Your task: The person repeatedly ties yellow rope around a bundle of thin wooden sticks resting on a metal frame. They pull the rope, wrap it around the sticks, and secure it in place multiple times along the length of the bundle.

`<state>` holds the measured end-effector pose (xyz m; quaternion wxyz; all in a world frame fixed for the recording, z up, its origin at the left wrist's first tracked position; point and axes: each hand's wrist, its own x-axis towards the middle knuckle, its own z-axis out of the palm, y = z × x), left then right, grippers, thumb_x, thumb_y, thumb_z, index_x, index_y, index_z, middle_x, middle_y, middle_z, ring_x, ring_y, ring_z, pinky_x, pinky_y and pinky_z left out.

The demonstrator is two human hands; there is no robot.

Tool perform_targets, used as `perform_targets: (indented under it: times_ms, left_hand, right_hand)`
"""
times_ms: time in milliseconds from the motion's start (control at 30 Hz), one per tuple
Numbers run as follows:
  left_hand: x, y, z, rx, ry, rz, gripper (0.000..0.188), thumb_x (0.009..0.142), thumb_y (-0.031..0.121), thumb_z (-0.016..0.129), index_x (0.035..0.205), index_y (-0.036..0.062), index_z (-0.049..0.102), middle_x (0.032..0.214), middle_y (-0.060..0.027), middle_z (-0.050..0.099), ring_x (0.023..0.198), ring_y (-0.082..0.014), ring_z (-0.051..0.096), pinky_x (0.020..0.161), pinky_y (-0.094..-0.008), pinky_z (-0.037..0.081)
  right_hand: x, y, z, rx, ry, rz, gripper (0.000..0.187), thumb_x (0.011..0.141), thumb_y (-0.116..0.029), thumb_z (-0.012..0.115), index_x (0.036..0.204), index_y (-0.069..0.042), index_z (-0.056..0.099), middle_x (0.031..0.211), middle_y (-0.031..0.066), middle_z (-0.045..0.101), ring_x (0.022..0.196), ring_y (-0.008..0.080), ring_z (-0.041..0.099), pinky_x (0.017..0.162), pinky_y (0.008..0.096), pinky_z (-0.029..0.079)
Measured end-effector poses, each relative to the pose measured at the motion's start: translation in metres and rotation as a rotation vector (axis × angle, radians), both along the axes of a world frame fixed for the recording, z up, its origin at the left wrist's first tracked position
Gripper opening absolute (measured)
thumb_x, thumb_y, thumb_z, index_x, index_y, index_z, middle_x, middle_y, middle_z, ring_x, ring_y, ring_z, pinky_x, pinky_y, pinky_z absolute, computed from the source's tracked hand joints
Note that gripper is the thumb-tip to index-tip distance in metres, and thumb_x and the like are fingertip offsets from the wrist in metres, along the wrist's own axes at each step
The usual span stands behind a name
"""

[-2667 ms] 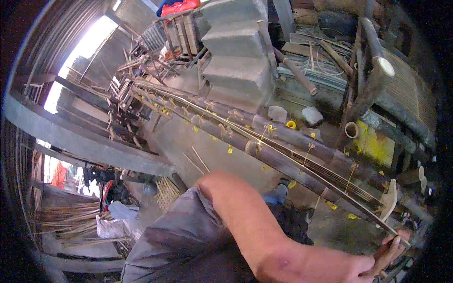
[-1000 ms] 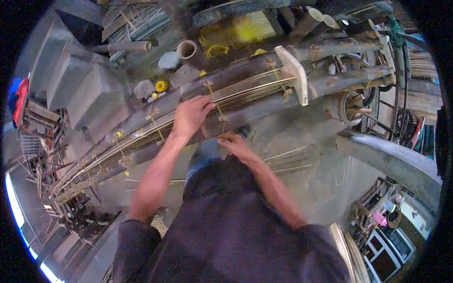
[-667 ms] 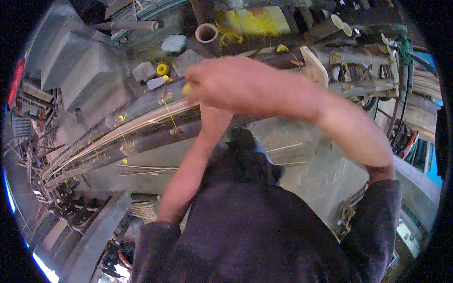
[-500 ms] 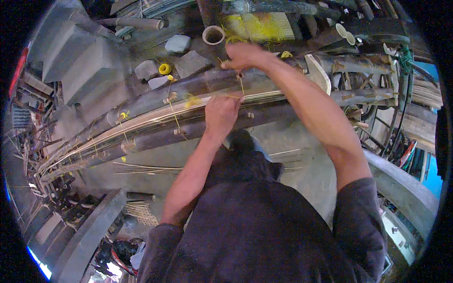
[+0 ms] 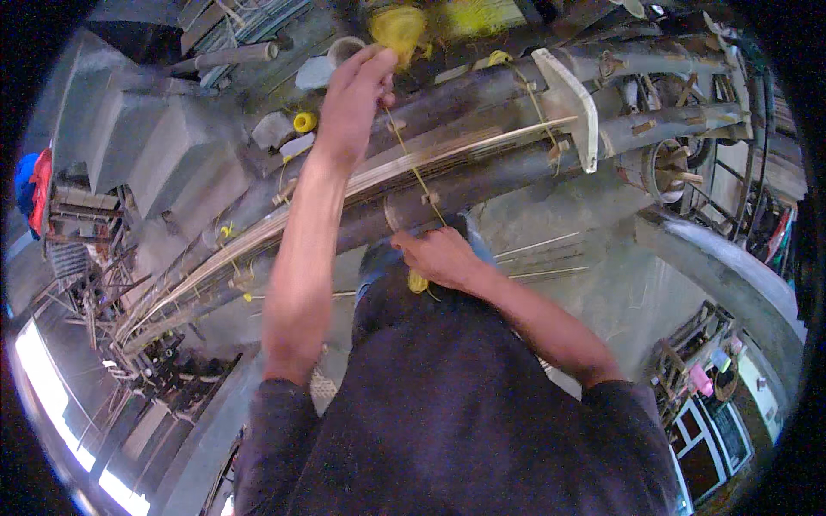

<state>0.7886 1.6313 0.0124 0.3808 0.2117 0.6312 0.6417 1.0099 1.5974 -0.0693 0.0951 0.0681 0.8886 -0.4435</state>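
There are two hands (image 5: pixel 351 107) (image 5: pixel 442 258), two string-tied poles (image 5: pixel 469 96) (image 5: pixel 503 179) and one yellow ring (image 5: pixel 305 122).

Concrete steps (image 5: pixel 155 163) at ten o'clock, concrete beam (image 5: pixel 731 271) at three

Red cloth (image 5: pixel 40 185) and blue cloth (image 5: pixel 25 179) lie together near nine o'clock, left of the steps. A bucket (image 5: pixel 635 168) stands at two. Toward four, a pink item (image 5: pixel 701 379) (probably plastic, though too small to be sure) shows above a white-framed panel (image 5: pixel 699 447). A bright opening (image 5: pixel 41 365) glares at eight.
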Motion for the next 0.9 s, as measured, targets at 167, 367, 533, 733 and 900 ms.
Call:
perform_targets:
  times_ms: [167, 367, 533, 733, 900]
  left_hand:
    - [-0.044, 0.023, -0.123, -0.343, -0.117, 0.033, 0.031, 0.084, 0.028, 0.055, 0.084, -0.0016, 0.063, 0.071, -0.0017, 0.054, 0.062, -0.0126, 0.048, 0.053, -0.029, 0.041]
    - [-0.078, 0.021, -0.101, -0.855, 1.037, -0.48, 0.034, 0.091, 0.04, 0.051, 0.102, 0.0131, 0.069, 0.103, -0.0127, 0.067, 0.096, -0.0345, 0.064, 0.078, -0.0484, 0.05]
    - [-0.023, 0.034, -0.048, -0.24, 0.875, -0.373, 0.024, 0.093, 0.029, 0.054, 0.102, 0.0132, 0.069, 0.103, -0.0119, 0.067, 0.099, -0.0317, 0.062, 0.085, -0.0408, 0.049]
    - [0.11, 0.086, -0.027, -0.286, 0.852, -0.407, 0.02, 0.086, 0.031, 0.062, 0.089, 0.0141, 0.071, 0.092, -0.0092, 0.062, 0.089, -0.0306, 0.061, 0.077, -0.0421, 0.05]
    - [0.104, 0.073, -0.027, -0.451, 0.91, -0.163, 0.01, 0.081, 0.023, 0.068, 0.086, 0.0147, 0.071, 0.089, -0.0089, 0.065, 0.088, -0.0289, 0.063, 0.074, -0.0402, 0.05]
  right_hand:
    - [-0.001, 0.013, 0.016, -0.1, 0.445, -0.255, 0.019, 0.084, -0.02, 0.058, 0.1, -0.012, 0.065, 0.063, 0.0048, 0.059, 0.056, 0.0264, 0.059, 0.054, 0.0394, 0.049]
    - [-0.03, 0.083, 0.03, -1.355, -0.399, -1.122, 0.014, 0.091, -0.022, 0.052, 0.084, -0.01, 0.055, 0.055, -0.0078, 0.037, 0.045, 0.0068, 0.034, 0.043, 0.0236, 0.03]
    - [0.068, 0.066, 0.04, -1.179, -0.252, -1.457, 0.023, 0.094, -0.024, 0.045, 0.075, -0.014, 0.046, 0.055, -0.0068, 0.032, 0.045, 0.006, 0.029, 0.043, 0.023, 0.026]
    - [0.151, 0.069, -0.028, -0.659, -0.32, -1.259, 0.019, 0.094, -0.022, 0.048, 0.081, -0.011, 0.055, 0.059, -0.0062, 0.038, 0.049, 0.005, 0.033, 0.045, 0.0223, 0.028]
    - [0.169, 0.12, -0.039, -0.607, -0.225, -1.017, 0.014, 0.089, -0.019, 0.056, 0.087, -0.005, 0.059, 0.07, -0.0001, 0.052, 0.063, 0.0102, 0.048, 0.057, 0.0256, 0.039]
